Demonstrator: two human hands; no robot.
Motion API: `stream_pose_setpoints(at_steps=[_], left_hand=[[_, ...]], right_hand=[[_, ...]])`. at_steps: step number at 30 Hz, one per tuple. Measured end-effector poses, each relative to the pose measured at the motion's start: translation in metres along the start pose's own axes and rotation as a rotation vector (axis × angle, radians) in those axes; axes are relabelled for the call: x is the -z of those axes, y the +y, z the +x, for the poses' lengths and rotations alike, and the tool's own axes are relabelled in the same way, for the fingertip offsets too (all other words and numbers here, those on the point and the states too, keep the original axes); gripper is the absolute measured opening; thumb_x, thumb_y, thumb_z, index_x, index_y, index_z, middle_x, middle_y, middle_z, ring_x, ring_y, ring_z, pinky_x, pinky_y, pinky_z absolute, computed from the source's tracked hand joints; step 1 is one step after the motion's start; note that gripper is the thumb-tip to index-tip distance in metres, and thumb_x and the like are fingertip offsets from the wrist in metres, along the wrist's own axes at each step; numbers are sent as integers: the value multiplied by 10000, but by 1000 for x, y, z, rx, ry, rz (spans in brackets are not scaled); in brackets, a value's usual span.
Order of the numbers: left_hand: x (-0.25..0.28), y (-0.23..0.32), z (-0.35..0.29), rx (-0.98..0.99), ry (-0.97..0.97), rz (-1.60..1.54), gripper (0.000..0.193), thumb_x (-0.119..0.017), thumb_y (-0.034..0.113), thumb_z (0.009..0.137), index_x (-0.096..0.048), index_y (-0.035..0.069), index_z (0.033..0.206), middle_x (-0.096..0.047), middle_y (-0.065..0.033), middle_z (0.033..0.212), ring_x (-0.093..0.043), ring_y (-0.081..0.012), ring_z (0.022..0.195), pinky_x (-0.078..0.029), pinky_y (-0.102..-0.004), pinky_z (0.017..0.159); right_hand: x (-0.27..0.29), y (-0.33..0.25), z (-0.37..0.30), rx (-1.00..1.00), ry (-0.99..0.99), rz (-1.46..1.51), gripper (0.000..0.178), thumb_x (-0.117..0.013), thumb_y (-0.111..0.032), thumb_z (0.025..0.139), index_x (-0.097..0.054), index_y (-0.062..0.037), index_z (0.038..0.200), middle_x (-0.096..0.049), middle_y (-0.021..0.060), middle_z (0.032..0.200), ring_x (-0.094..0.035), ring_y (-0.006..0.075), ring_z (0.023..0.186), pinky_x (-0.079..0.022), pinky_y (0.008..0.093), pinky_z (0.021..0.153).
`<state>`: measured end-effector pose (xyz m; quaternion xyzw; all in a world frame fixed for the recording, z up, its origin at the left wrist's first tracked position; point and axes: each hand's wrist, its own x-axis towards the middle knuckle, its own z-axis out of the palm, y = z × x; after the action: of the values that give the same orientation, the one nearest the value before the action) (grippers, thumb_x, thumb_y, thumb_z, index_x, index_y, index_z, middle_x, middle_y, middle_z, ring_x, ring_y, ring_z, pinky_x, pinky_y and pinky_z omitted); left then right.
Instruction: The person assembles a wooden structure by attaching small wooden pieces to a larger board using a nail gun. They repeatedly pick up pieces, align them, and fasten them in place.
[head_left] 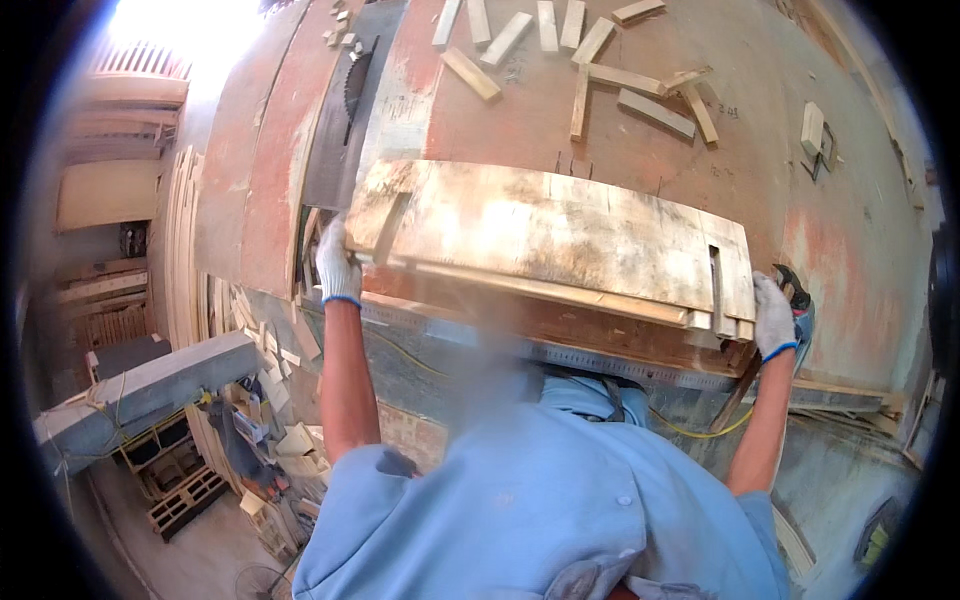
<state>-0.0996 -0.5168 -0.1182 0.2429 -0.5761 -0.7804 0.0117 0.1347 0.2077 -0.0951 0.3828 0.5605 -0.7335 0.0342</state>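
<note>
A wide, pale wooden panel point(540, 235) with dark stains spans the near part of the worktable, tilted slightly toward me. It has a narrow slot close to each end, and its near edge shows layered slats. My left hand point(338, 262), in a white glove with a blue cuff, is closed round the left end. At the right end my right hand point(774, 318), gloved the same way, grips the corner. Both thumbs and fingertips are partly hidden by the wood. Just beyond my right hand lies a dark claw-shaped tool point(792, 285), partly covered.
A toothed circular saw blade point(355, 85) rises from the table left of centre. Several short wood blocks point(655, 112) lie scattered at the far side. A metal ruler point(640, 372) runs along the near table edge. Offcuts point(285, 385) and a grey beam point(150, 395) are at lower left.
</note>
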Motion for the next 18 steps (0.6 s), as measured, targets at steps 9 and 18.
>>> stream_pose_setpoints(at_steps=[9, 18], left_hand=[[14, -34, 52, 57, -74, 380, 314, -599, 337, 1049, -724, 71, 1161, -718, -40, 1068, -682, -159, 928, -561, -373, 814], [-53, -29, 61, -338, -214, 996, 504, -619, 213, 981, -611, -78, 1392, -677, -236, 1363, -635, -288, 1293, -453, -346, 1119]], right_hand=[[29, 47, 71, 595, 322, -962, 394, -533, -274, 1021, -702, 67, 1122, -741, 198, 1125, -661, 366, 1139, -474, 443, 974], [57, 67, 92, 401, 440, -874, 406, -574, -279, 1018, -680, 21, 1271, -704, 179, 1287, -633, 305, 1225, -460, 393, 1066]])
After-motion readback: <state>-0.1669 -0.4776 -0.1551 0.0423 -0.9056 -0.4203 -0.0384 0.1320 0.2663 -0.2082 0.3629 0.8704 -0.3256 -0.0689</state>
